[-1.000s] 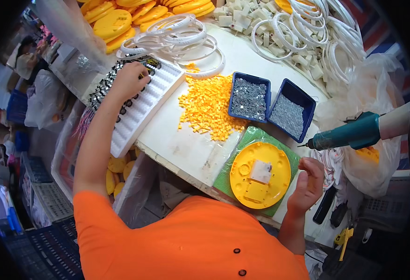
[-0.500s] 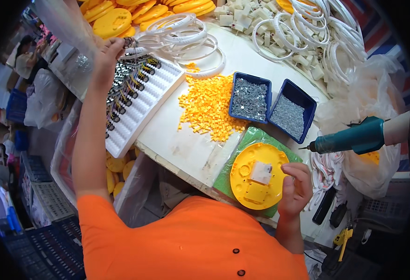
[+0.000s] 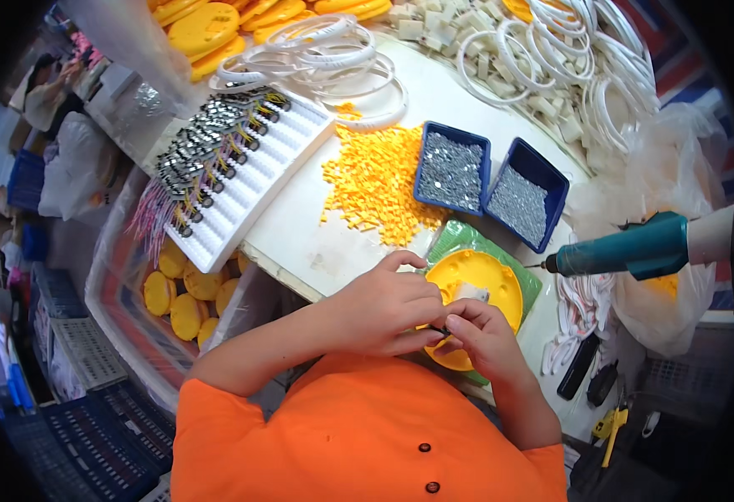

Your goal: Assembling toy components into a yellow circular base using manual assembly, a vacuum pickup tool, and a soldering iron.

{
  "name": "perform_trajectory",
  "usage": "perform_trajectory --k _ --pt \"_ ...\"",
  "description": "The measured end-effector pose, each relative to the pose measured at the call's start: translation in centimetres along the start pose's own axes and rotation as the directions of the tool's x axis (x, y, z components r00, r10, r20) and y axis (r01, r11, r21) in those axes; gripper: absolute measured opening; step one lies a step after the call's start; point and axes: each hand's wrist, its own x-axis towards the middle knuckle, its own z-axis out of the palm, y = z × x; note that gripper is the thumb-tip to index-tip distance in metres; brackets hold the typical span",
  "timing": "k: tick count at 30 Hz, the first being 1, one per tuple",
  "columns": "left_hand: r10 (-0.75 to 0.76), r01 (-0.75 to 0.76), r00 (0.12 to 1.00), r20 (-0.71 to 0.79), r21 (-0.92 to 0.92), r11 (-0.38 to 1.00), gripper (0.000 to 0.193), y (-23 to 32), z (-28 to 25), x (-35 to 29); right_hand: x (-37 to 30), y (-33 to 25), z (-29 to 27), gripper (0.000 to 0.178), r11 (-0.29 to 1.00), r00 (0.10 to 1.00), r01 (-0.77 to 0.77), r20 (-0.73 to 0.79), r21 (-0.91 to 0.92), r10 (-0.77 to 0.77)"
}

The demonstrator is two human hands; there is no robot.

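Nearby, the left hand (image 3: 388, 308) and right hand (image 3: 487, 338) meet, fingertips pinching 1 small dark part (image 3: 442, 330) at the yellow disc's (image 3: 501, 289) near left side; probably light, fragile, best held by its edges.

Bright orange short-sleeved shirt (image 3: 342, 410), solid colour across front. Left sleeve (image 3: 212, 418) ends near elbow; right sleeve (image 3: 547, 468) same orange. Two small round dark buttons on shirt front: upper button (image 3: 424, 448), lower button (image 3: 432, 487) close by. Both forearms bare; left hand (image 3: 388, 305), right hand (image 3: 485, 339) ungloved.
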Motion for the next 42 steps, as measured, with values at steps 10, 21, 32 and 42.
perform_trajectory --k 10,21,32,42 --pt "0.015 -0.019 1.0 0.024 0.17 0.985 0.026 -2.3 0.4 0.1 0.6 -0.9 1.1 0.023 0.1 0.641 0.298 0.121 -0.949 -0.758" --pt "-0.086 0.115 0.96 -0.265 0.092 0.989 0.02 -7.2 0.5 2.6 3.1 2.5 -0.8 0.018 -0.008 0.633 0.185 0.125 -0.983 -0.764" --pt "-0.107 0.222 0.973 -0.206 0.692 0.687 0.016 -14.7 -1.8 9.6 1.9 0.1 -3.0 0.027 -0.045 0.614 0.272 0.21 -0.961 -0.761" --pt "0.005 0.213 0.934 -0.358 0.565 0.797 0.012 -13.6 -0.4 8.9 0.2 -7.9 -7.1 0.093 0.402 0.172 0.784 -0.456 -0.474 -0.873"
